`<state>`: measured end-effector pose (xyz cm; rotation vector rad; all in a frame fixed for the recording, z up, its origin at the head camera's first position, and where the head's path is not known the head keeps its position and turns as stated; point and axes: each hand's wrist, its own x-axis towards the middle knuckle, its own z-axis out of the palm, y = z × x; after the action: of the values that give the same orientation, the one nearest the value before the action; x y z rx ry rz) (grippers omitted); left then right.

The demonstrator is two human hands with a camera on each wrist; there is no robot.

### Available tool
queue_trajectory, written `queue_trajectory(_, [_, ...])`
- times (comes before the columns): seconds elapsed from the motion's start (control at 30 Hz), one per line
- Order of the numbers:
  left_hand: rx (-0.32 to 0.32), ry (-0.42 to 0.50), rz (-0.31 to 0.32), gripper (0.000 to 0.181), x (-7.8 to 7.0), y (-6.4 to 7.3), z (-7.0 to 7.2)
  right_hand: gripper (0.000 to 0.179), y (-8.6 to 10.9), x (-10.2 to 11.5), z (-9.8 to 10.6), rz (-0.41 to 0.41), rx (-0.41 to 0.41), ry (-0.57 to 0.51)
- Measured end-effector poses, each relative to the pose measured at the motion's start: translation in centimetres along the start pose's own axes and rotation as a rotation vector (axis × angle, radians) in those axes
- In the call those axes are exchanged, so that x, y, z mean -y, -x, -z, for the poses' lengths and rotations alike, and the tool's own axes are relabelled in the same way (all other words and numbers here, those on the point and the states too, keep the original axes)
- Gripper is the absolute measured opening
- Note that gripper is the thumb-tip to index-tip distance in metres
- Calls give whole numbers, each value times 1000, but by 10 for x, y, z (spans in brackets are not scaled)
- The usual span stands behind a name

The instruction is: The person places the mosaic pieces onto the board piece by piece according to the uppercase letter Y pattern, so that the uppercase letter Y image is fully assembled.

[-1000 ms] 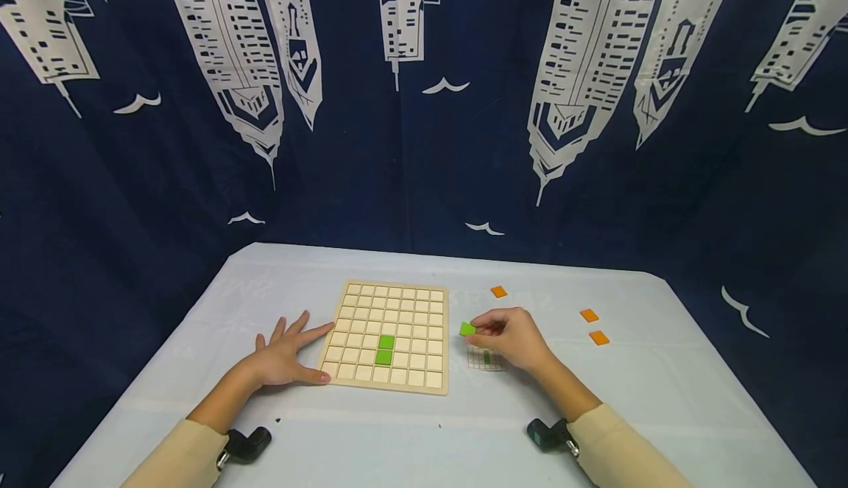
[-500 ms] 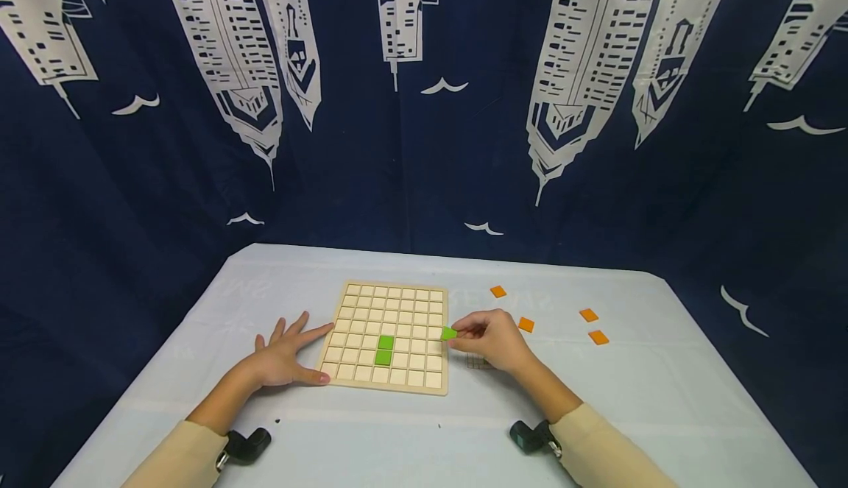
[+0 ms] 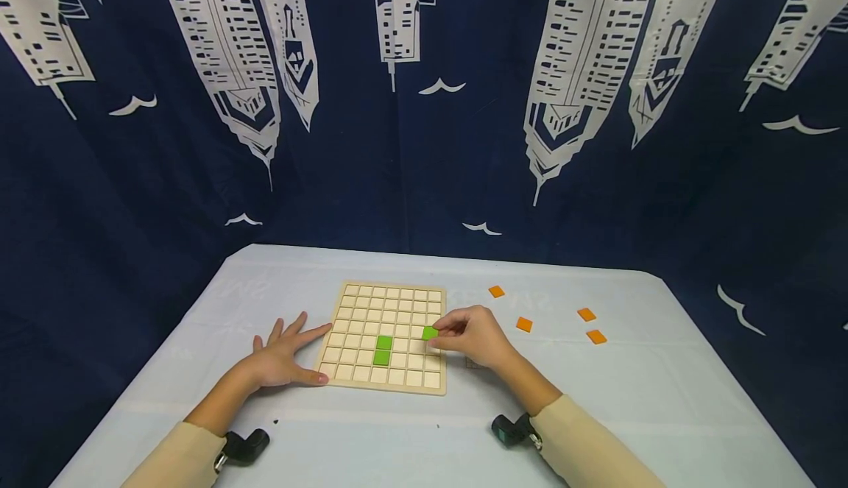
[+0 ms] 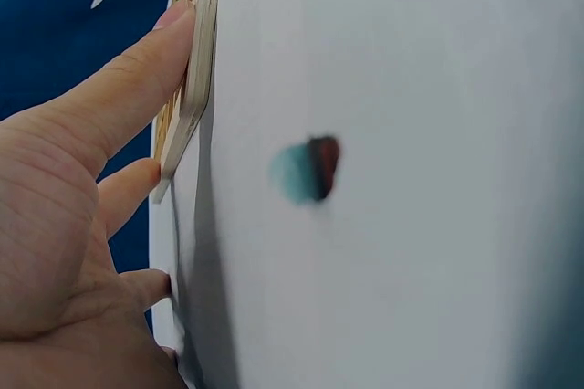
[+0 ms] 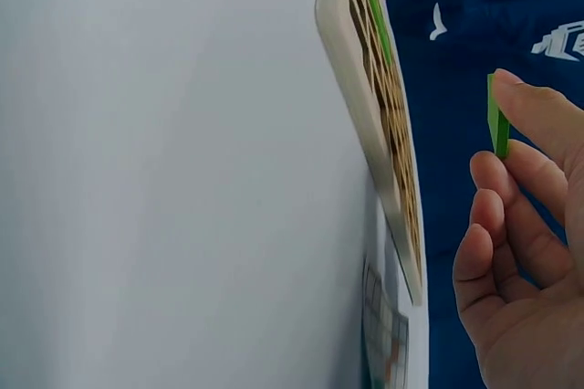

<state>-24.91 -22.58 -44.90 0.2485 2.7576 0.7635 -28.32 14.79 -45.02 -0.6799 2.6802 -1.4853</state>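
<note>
A wooden grid board [image 3: 411, 387] lies on the table, with two green square tiles [image 3: 382, 350] set one behind the other in its cells. My left hand [image 3: 283, 358] is spread at the board's left side, thumb and a fingertip touching its edge; the left wrist view shows the thumb [image 4: 137, 78] on the frame. Over the right part of the board, my right hand [image 3: 473, 335] pinches another green square tile [image 3: 429, 333] between thumb and fingers. In the right wrist view that tile [image 5: 497, 117] is held above the board, apart from it.
Several orange square tiles [image 3: 524, 324] lie scattered on the white table to the board's right. A small printed grid card [image 5: 385, 334] lies beside the board, mostly hidden under my right hand in the head view. A dark patterned curtain [image 3: 411, 164] hangs behind the table.
My right hand has carried the green tile leftward, from beside the board to above its right columns. An orange tile once hidden behind the hand now shows. My left hand has stayed put.
</note>
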Motion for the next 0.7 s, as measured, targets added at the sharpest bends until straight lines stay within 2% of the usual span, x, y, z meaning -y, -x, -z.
queue_trajectory(0.4, [-4,6,4,108,3,-2,-1,21,-13,10,-14,9,4,58])
queue_trajectory(0.7, [-3,12,2,110,4,-2,-1,22,-24,14,-25,11,22,45])
